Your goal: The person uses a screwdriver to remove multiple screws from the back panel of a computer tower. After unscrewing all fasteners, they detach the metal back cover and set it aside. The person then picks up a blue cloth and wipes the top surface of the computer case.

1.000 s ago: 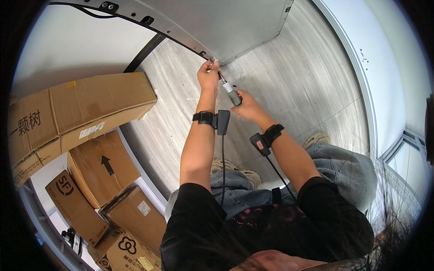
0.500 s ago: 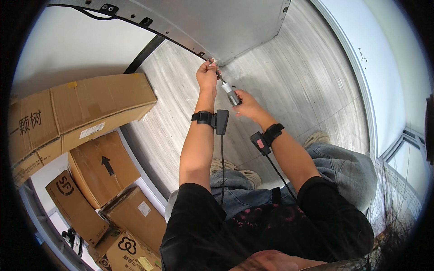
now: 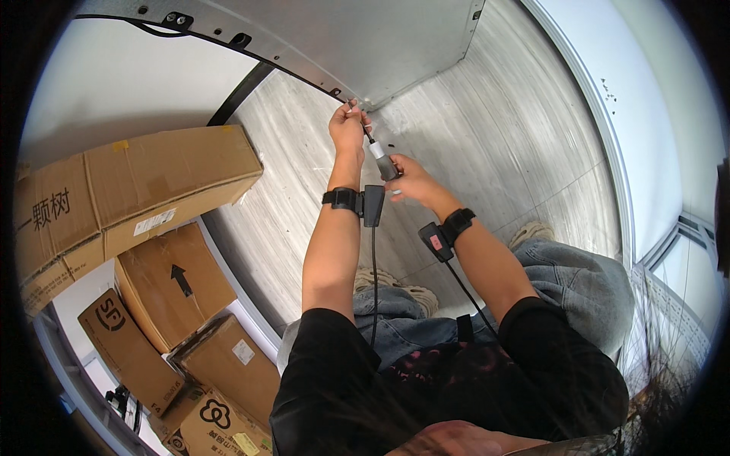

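A screwdriver [image 3: 387, 166] with a grey handle, a white collar and a dark shaft lies slanted between my hands. My right hand [image 3: 413, 181] is round its handle, thumb and fingers on either side. At the lower corner of a grey metal panel [image 3: 365, 45], my left hand [image 3: 347, 131] is closed in a pinch. The shaft runs up to these left fingers, and its tip is hidden there. Whatever small part they pinch is too small to make out. The panel's dark edge, with holes and brackets, passes just beyond the fingertips.
Cardboard boxes [image 3: 175, 171] are stacked along the left side. Wood-look floor [image 3: 502, 152] stretches under my hands. A white wall [image 3: 631, 114] rises on the right. Black wrist straps carry small devices [image 3: 372, 205] with cables running down toward my body. A small dark bit lies near the screwdriver.
My right hand has shifted its grip on the screwdriver handle, which has turned and moved slightly left. The left hand stays at the panel corner with its fingers slightly shifted.
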A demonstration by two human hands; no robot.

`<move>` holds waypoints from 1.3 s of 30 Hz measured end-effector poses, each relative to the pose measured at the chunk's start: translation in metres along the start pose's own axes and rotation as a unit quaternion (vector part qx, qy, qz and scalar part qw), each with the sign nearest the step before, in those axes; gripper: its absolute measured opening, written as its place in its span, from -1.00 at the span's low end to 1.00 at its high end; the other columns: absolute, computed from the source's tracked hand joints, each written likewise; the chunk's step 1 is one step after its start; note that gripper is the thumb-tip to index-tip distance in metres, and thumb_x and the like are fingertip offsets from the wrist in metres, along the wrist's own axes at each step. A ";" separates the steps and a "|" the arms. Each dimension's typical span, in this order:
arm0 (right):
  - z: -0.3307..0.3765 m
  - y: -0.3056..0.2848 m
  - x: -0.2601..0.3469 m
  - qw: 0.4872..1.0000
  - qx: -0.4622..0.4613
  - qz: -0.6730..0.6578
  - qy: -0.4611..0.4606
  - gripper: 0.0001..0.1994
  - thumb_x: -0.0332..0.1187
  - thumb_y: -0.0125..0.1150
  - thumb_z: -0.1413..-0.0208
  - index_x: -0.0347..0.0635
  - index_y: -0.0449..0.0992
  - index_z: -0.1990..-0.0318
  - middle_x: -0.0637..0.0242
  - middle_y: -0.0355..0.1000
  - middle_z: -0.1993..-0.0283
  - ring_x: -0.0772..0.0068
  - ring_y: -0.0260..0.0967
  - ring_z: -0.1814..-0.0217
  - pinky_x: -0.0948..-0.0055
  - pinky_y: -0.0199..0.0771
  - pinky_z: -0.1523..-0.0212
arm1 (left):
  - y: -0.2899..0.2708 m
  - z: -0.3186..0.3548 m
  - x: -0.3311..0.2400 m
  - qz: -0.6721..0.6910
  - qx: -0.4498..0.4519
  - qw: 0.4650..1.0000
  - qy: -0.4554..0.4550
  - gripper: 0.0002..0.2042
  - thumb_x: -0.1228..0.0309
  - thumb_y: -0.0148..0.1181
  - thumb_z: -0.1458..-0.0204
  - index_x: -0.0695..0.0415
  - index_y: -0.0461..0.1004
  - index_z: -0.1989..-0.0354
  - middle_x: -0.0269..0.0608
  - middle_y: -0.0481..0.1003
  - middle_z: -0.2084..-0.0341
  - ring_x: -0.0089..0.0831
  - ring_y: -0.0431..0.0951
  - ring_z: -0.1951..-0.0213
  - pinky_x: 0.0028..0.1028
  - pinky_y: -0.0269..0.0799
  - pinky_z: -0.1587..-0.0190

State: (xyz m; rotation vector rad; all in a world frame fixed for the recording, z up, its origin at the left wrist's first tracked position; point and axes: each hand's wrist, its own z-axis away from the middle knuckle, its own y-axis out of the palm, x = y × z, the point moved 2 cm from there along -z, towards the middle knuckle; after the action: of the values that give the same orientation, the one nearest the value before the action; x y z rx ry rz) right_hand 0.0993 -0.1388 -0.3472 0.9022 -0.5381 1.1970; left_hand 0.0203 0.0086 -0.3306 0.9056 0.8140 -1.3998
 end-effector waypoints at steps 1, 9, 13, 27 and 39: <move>-0.001 0.000 -0.001 1.000 -0.008 0.022 -0.007 -0.45 -0.48 0.28 0.17 -0.19 0.26 -0.06 0.28 0.35 0.19 0.40 0.37 0.18 0.38 0.53 0.37 | 0.001 0.000 0.000 0.003 -0.004 1.000 -0.001 -0.82 0.49 0.09 -0.08 0.14 0.43 0.13 -0.35 0.39 0.54 -0.59 0.38 0.55 -0.56 0.36 0.51; 0.004 0.003 0.006 0.999 -0.019 0.024 0.023 -0.47 -0.47 0.27 0.15 -0.20 0.26 -0.06 0.29 0.33 0.18 0.41 0.35 0.16 0.45 0.51 0.38 | -0.003 -0.007 0.004 -0.032 -0.005 0.999 0.030 -0.86 0.49 0.08 -0.09 0.17 0.44 0.18 -0.39 0.38 0.55 -0.63 0.30 0.56 -0.60 0.28 0.50; 0.000 -0.003 -0.004 0.999 -0.006 -0.041 0.016 -0.47 -0.48 0.25 0.14 -0.21 0.25 -0.07 0.31 0.33 0.20 0.41 0.35 0.17 0.47 0.50 0.35 | -0.002 -0.005 0.005 -0.011 -0.004 1.000 0.025 -0.87 0.49 0.06 -0.10 0.18 0.44 0.19 -0.38 0.38 0.54 -0.62 0.33 0.54 -0.61 0.30 0.47; -0.007 -0.006 -0.011 0.998 -0.017 -0.053 0.013 -0.47 -0.52 0.21 0.09 -0.20 0.22 -0.10 0.29 0.30 0.12 0.42 0.35 0.15 0.34 0.54 0.24 | -0.009 -0.014 0.010 -0.035 -0.013 0.999 0.025 -0.89 0.46 0.12 -0.07 0.09 0.49 0.23 -0.47 0.39 0.53 -0.66 0.33 0.52 -0.61 0.27 0.46; -0.005 -0.007 -0.014 0.998 -0.061 0.017 -0.014 -0.45 -0.64 0.20 0.14 -0.25 0.22 -0.09 0.24 0.29 0.09 0.41 0.34 0.16 0.40 0.53 0.27 | -0.001 0.009 -0.002 -0.002 -0.011 1.000 -0.010 -0.78 0.54 0.06 -0.07 0.08 0.47 0.10 -0.39 0.43 0.46 -0.57 0.42 0.46 -0.56 0.38 0.37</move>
State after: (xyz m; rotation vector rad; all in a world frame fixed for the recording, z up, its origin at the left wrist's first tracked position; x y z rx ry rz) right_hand 0.1013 -0.1437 -0.3630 0.8084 -0.6443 1.1699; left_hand 0.0183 0.0014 -0.3243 0.8726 0.8151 -1.4000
